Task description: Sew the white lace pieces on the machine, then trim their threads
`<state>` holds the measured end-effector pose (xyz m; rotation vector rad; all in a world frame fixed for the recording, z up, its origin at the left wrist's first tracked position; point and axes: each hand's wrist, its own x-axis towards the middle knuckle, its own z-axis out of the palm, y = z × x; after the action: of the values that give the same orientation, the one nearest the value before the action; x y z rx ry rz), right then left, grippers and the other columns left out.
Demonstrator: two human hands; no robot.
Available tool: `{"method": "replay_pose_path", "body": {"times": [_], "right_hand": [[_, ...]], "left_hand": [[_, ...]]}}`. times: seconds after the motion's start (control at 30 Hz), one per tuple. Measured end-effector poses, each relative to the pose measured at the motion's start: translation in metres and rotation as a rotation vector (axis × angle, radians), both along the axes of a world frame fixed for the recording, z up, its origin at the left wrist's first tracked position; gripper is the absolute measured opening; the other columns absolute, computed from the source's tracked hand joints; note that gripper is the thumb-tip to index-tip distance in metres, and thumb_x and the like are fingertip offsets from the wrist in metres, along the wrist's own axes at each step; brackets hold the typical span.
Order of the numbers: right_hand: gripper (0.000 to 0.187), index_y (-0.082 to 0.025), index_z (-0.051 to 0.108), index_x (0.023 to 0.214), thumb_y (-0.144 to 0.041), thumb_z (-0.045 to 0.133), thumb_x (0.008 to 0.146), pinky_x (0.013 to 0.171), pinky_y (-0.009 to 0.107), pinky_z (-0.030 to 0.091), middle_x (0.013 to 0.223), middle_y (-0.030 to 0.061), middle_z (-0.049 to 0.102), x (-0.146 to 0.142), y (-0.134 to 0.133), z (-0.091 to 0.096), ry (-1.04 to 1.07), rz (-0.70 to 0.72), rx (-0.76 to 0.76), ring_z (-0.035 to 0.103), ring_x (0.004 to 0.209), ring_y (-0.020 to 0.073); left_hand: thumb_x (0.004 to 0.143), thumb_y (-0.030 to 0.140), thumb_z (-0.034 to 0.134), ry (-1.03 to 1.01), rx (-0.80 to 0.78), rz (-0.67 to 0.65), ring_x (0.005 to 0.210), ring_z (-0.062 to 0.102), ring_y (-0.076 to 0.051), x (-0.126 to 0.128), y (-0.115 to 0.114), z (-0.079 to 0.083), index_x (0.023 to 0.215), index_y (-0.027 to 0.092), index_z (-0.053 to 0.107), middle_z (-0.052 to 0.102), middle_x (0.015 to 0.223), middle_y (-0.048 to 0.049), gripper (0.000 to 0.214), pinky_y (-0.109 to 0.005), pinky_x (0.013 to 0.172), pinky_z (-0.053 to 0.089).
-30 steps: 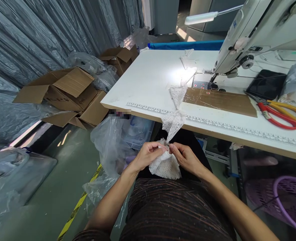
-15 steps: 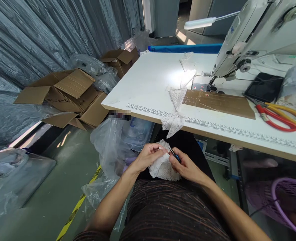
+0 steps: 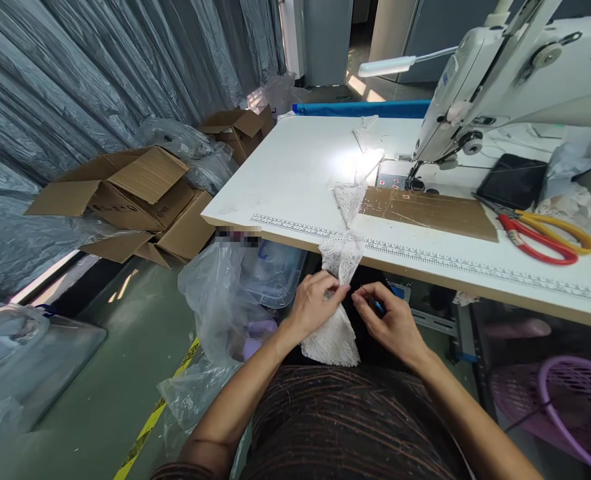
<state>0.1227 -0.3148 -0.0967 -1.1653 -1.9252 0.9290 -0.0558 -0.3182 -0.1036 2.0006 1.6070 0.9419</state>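
My left hand (image 3: 315, 303) is closed, pinching a strip of white lace pieces just below the table edge. One lace piece (image 3: 330, 337) lies spread in my lap under that hand. Above the pinch, the strip runs up over the edge to another lace piece (image 3: 349, 200) on the table. Just right of the pinch, my right hand (image 3: 390, 323) is curled, thumb and index finger close together, apart from the lace. Inside its fingers shows a bit of the blue-handled thread snips (image 3: 378, 307); the blades are hidden.
A white sewing machine (image 3: 455, 100) stands on the white table (image 3: 275, 173), with brown card (image 3: 430, 212) before it. Red-and-yellow-handled scissors (image 3: 540, 237) and a dark tablet-like device (image 3: 513, 180) lie right. Cardboard boxes (image 3: 140, 190) sit left, a purple basket (image 3: 540, 387) lower right.
My left hand has moved up to the strip near the table edge. My right hand has drawn away to the right with the snips, and the lap lace now hangs more spread out.
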Motion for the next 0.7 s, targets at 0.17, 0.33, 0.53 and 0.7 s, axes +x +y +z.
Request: {"method": "replay_pose_path", "body": {"times": [0.17, 0.33, 0.53, 0.7], "right_hand": [[0.028, -0.021, 0.054, 0.094, -0.048, 0.058, 0.086, 0.058, 0.028, 0.042, 0.074, 0.0014, 0.062, -0.012, 0.001, 0.005, -0.108, -0.230, 0.099, 0.053, 0.058, 0.0149], [0.020, -0.020, 0.058, 0.092, -0.038, 0.048, 0.091, 0.057, 0.026, 0.040, 0.071, 0.0009, 0.061, -0.010, -0.004, 0.002, -0.068, -0.215, 0.056, 0.051, 0.058, 0.0142], [0.020, -0.018, 0.066, 0.091, -0.032, 0.052, 0.092, 0.062, 0.024, 0.043, 0.076, 0.0011, 0.064, -0.008, -0.025, 0.008, 0.146, 0.167, -0.124, 0.053, 0.065, 0.0135], [0.022, -0.018, 0.065, 0.087, -0.036, 0.054, 0.093, 0.060, 0.025, 0.041, 0.074, 0.0012, 0.062, -0.001, -0.029, 0.008, 0.130, 0.303, -0.196, 0.050, 0.062, 0.0131]], "left_hand": [[0.092, 0.028, 0.053, 0.254, 0.128, -0.301, 0.081, 0.058, -0.021, 0.014, -0.026, -0.004, 0.076, 0.018, 0.065, 0.062, 0.078, -0.0071, 0.022, -0.036, 0.079, 0.041], [0.087, 0.037, 0.061, 0.036, 0.138, -0.293, 0.083, 0.059, -0.020, 0.002, -0.032, 0.005, 0.085, 0.018, 0.065, 0.062, 0.083, -0.0064, 0.020, -0.038, 0.084, 0.042], [0.083, 0.058, 0.060, -0.624, -0.201, -0.243, 0.121, 0.052, -0.029, -0.018, -0.008, 0.014, 0.122, 0.017, 0.060, 0.054, 0.128, -0.0147, 0.057, -0.043, 0.102, 0.041], [0.075, 0.054, 0.074, -0.923, -0.588, -0.399, 0.104, 0.063, -0.028, -0.016, -0.011, 0.014, 0.088, 0.014, 0.074, 0.067, 0.110, -0.0137, 0.042, -0.037, 0.091, 0.049]]}}
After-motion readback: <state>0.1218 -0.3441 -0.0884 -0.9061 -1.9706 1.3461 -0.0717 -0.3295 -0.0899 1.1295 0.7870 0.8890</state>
